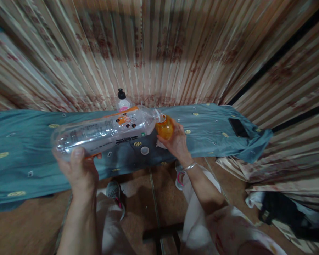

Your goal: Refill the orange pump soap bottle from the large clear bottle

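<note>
My left hand point(81, 166) grips a large clear plastic bottle point(103, 132) near its base. The bottle lies almost level in the air, its mouth pointing right, with an orange and black label. In my right hand point(178, 141) is a small orange bottle point(165, 128), its opening at the mouth of the large one. Whether the two rims touch, I cannot tell. A small white cap point(144, 151) lies on the cloth below. Behind the large bottle stands a clear bottle with a black top point(121, 95), partly hidden.
A teal patterned cloth point(202, 141) covers the long narrow table. A black phone point(238, 128) lies toward its right end. Pleated curtains point(154, 53) hang right behind the table and along the right. Dark fabric point(284, 216) is at the lower right.
</note>
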The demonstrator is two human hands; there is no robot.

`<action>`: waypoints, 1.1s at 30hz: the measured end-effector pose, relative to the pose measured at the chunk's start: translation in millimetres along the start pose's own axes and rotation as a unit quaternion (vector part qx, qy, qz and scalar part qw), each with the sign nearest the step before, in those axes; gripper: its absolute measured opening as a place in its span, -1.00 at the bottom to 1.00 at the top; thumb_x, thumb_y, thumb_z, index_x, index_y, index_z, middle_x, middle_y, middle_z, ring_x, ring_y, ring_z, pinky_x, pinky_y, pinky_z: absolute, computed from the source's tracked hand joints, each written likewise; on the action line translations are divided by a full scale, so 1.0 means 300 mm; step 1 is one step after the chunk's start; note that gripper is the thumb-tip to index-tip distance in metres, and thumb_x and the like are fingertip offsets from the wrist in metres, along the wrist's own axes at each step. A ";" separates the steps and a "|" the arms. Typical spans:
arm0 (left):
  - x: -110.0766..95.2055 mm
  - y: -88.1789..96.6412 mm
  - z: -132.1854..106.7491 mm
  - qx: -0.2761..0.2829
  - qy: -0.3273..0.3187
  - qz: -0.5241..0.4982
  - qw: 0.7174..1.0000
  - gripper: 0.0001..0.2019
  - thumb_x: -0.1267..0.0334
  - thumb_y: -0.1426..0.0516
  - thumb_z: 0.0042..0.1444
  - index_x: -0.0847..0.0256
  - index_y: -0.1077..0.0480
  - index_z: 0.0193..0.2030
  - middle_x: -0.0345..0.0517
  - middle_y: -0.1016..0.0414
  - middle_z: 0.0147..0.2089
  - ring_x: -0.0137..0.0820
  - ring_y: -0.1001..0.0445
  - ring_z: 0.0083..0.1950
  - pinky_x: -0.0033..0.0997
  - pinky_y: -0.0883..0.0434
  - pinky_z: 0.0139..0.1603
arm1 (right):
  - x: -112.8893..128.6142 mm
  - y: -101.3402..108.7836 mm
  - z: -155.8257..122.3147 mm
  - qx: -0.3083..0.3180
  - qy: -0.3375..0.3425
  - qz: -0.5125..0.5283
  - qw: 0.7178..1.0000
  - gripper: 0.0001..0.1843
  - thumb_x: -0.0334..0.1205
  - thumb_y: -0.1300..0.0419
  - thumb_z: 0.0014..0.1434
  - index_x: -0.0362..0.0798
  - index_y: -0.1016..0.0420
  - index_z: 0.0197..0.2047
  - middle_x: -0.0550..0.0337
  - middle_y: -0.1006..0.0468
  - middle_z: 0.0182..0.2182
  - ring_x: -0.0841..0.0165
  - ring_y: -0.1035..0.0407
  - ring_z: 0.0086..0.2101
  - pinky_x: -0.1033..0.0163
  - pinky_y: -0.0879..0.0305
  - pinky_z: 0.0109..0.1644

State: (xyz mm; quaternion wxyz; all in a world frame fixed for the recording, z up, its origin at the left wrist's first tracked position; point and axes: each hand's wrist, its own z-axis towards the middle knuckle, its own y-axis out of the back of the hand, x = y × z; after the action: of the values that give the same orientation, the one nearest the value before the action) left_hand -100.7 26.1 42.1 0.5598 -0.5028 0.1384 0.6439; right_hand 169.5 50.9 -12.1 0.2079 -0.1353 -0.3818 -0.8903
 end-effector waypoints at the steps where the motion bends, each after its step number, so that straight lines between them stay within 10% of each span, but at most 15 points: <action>1: -0.001 0.000 -0.001 0.000 0.000 -0.001 1.000 -0.47 0.09 -0.31 -0.27 0.16 -0.47 -0.07 0.01 -0.45 -0.07 -0.44 -0.33 -0.42 -0.57 -0.27 -0.70 | -0.002 -0.001 -0.001 0.002 -0.001 0.001 1.000 -0.14 -0.07 -0.42 0.00 -0.12 -0.15 0.28 -0.13 -0.51 0.04 0.05 -0.40 0.03 -0.11 -0.42 0.11; 33: 0.000 0.007 -0.008 -0.001 0.001 0.015 1.000 -0.49 0.04 -0.30 -0.20 0.16 -0.42 -0.07 -0.05 -0.42 -0.14 -0.45 -0.32 -0.41 -0.57 -0.23 -0.64 | -0.015 -0.009 -0.010 0.004 -0.003 0.014 1.000 -0.18 0.07 -0.33 0.08 -0.11 -0.15 0.28 -0.14 -0.48 0.04 0.05 -0.38 0.04 -0.10 -0.39 0.12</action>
State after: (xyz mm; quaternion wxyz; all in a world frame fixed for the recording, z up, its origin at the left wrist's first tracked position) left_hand -101.4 23.5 40.1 0.5494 -0.5021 0.1457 0.6518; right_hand 171.8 51.6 -17.5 0.2200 -0.1430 -0.3843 -0.8851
